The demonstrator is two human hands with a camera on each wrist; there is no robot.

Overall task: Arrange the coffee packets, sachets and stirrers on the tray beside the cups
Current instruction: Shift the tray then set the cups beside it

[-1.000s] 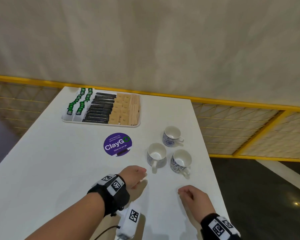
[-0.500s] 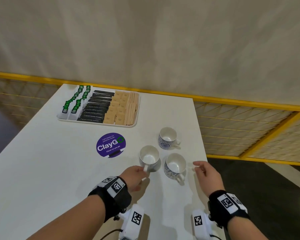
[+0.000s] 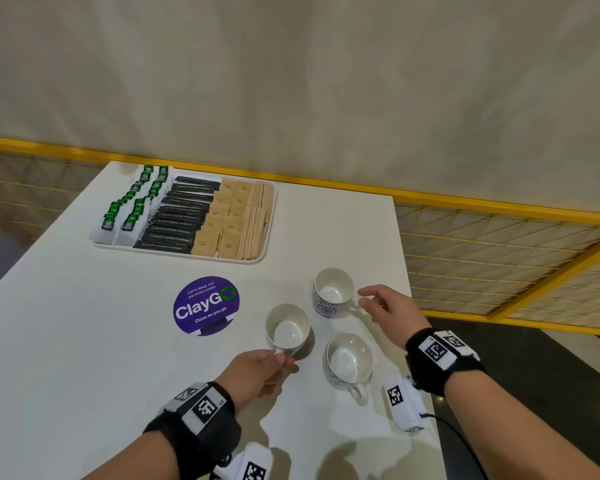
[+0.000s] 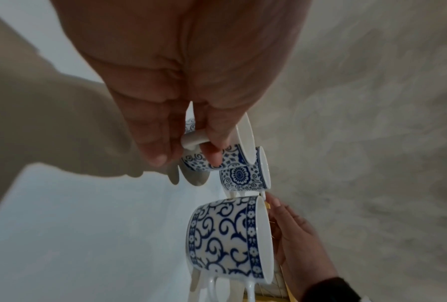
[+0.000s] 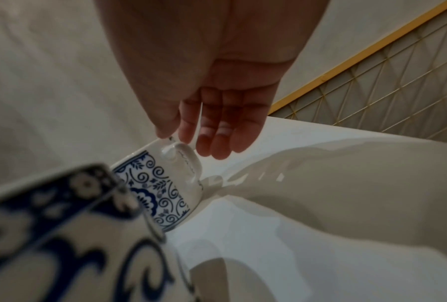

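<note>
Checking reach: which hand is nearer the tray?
Left. The left hand, gripping a cup's handle, sits below the tray; the right hand reaches the far cup, off to the tray's right.

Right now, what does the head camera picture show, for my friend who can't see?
The left hand pinches the handle of a white cup while the open right hand reaches another cup's handle; a third cup stands nearby, beyond them a white tray of packets.

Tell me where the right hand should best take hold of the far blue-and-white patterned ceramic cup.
Probably by its looped handle, approached from the cup's right. The far blue-and-white ceramic cup stands upright with that handle pointing toward the right hand, whose relaxed fingers hover just beside the loop.
</note>
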